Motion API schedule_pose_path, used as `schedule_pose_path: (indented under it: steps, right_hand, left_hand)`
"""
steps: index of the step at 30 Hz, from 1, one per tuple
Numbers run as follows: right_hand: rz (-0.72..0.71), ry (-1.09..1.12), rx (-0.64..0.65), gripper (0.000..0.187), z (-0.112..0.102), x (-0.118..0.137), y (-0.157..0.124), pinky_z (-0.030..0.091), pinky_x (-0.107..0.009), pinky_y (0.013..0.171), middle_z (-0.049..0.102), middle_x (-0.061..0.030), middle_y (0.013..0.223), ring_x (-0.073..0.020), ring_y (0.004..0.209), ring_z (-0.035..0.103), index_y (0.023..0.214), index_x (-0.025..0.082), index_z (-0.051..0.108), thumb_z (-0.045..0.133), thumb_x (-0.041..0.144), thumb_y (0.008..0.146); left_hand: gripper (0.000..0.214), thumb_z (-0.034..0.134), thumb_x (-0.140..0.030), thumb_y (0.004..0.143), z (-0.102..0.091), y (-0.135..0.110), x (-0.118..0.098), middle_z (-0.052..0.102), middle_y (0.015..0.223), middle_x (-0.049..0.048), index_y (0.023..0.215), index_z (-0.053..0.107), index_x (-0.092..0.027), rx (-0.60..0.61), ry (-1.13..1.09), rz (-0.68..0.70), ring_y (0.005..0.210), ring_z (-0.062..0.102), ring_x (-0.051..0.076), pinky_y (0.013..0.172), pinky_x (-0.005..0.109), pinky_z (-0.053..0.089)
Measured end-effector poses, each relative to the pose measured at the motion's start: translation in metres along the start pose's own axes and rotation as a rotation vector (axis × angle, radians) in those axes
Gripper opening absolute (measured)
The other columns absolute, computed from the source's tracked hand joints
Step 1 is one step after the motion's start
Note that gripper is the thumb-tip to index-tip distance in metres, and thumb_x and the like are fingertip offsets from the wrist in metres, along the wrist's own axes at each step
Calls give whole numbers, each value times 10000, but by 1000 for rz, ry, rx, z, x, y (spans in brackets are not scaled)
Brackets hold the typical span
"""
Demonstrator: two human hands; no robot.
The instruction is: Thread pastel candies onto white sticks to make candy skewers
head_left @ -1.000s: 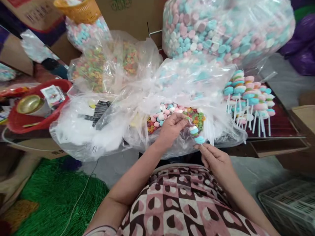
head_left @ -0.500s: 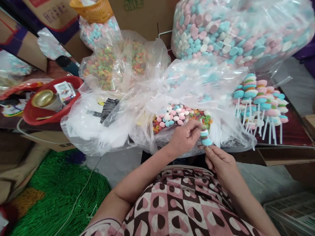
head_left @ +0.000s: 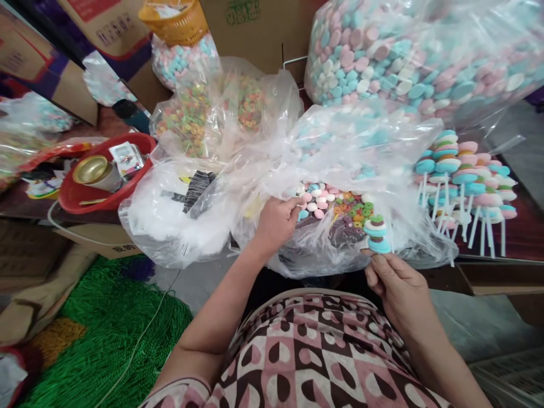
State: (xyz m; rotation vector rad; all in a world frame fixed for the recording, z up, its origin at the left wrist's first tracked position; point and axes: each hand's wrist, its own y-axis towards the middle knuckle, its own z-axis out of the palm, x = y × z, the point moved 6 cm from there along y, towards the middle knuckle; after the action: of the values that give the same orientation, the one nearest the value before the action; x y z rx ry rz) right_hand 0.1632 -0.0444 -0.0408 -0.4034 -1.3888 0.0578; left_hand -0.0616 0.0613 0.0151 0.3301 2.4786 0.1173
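My right hand (head_left: 397, 280) grips the lower end of a marshmallow skewer (head_left: 377, 235), held upright. Blue and white marshmallows are stacked on it with brown and green ring candies between. My left hand (head_left: 278, 222) is at the left edge of loose pink, white and blue marshmallows (head_left: 315, 199), thumb and forefinger drawn together; whatever may be between the fingertips is hidden. Colourful ring candies (head_left: 351, 208) lie right of the marshmallows, in the opening of a clear plastic bag (head_left: 280, 170).
Finished-looking skewers (head_left: 467, 175) are piled at the right. Behind stands a big bag of marshmallows (head_left: 408, 56). A bag of ring candies (head_left: 191, 116), a white-filled bag (head_left: 157, 226) and a red basin (head_left: 147, 164) are leftward. Green stringy material (head_left: 123, 328) covers the floor.
My left hand has left the top of the skewer and moved left to the loose marshmallows. My right hand still holds the skewer, now apart from the left. The view has shifted slightly.
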Motion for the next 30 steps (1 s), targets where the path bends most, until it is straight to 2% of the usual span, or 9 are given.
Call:
schedule_pose_path:
  steps: [3, 7, 10, 14, 19, 23, 26, 30]
  right_hand:
    - [26, 1, 18, 246, 2, -4, -1, 229, -244, 453, 464, 39, 520, -92, 494, 347, 857, 188, 719, 720, 426, 794]
    - [21, -1, -4, 259, 0, -3, -3, 219, -257, 452, 465, 36, 524, -100, 493, 345, 883, 193, 730, 722, 433, 786]
    - [28, -14, -12, 269, 0, -1, -4, 222, -262, 453, 458, 35, 524, -104, 494, 345, 892, 194, 739, 721, 439, 782]
    - [26, -26, -2, 287, 2, 1, -6, 227, -267, 455, 457, 31, 533, -113, 502, 352, 917, 196, 739, 714, 448, 784]
    - [31, -54, 12, 268, 2, -3, -6, 231, -266, 459, 456, 30, 542, -117, 503, 347, 883, 204, 720, 690, 458, 804]
    - [33, -36, 12, 251, -1, -6, -6, 242, -251, 462, 463, 30, 551, -110, 517, 358, 885, 203, 719, 691, 442, 814]
    - [39, -52, 21, 264, -1, -8, -6, 250, -246, 459, 466, 27, 552, -114, 523, 367, 896, 201, 721, 679, 450, 821]
    - [39, -104, 59, 288, 2, -9, -6, 246, -246, 451, 471, 29, 539, -109, 499, 358, 903, 192, 719, 653, 465, 836]
  left_hand:
    - [277, 509, -184, 889, 4, -2, 6, 690, 975, 76, 1092, 693, -225, 169, 294, 89, 980, 593, 251, 910, 420, 421]
    - [258, 536, -206, 877, 8, -8, 5, 648, 1042, 86, 1085, 685, -240, 262, 423, 139, 1020, 561, 269, 896, 436, 408]
    - [198, 539, -203, 877, 3, -8, 3, 652, 1043, 82, 1013, 683, -205, 257, 366, 115, 1031, 562, 254, 912, 420, 407]
    - [164, 522, -212, 896, 0, -1, -2, 683, 942, 67, 946, 671, -166, 236, 219, 70, 938, 608, 212, 865, 357, 428]
    - [222, 489, -260, 921, 10, 10, -9, 678, 970, 99, 963, 688, -170, 223, 405, 116, 939, 624, 251, 826, 381, 405]
    - [260, 487, -288, 926, 21, 11, -9, 657, 1025, 125, 1066, 661, -155, 298, 532, 138, 964, 616, 281, 836, 413, 395]
    - [261, 486, -281, 918, 22, 6, -12, 651, 1029, 126, 1067, 652, -146, 314, 562, 161, 1002, 594, 300, 866, 440, 390]
    - [206, 508, -255, 886, 22, -4, -14, 640, 1052, 110, 1009, 654, -177, 263, 528, 179, 1017, 570, 287, 884, 437, 400]
